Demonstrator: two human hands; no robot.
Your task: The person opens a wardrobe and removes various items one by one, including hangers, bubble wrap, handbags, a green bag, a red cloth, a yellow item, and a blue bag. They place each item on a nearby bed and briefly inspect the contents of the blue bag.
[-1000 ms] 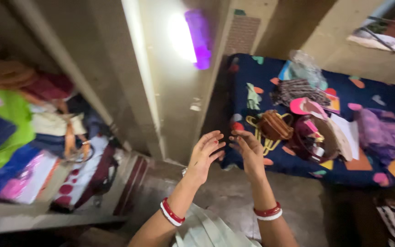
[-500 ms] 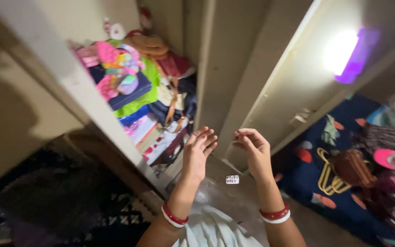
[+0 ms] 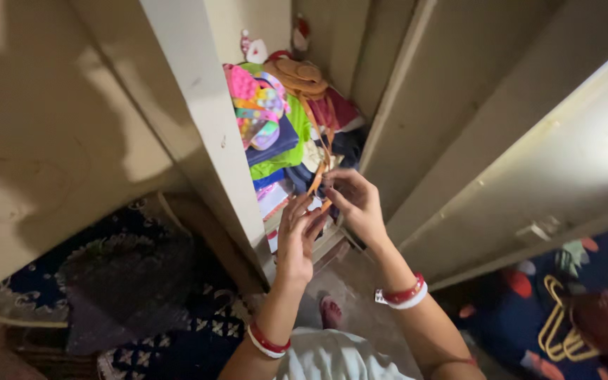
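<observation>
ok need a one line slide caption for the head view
Both hands, the right hand and left hand, reach into an open cupboard and grasp an orange strap among piled bags.

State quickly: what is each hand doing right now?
Left hand: open, fingers touching the orange strap.
Right hand: pinching the same strap.
</observation>
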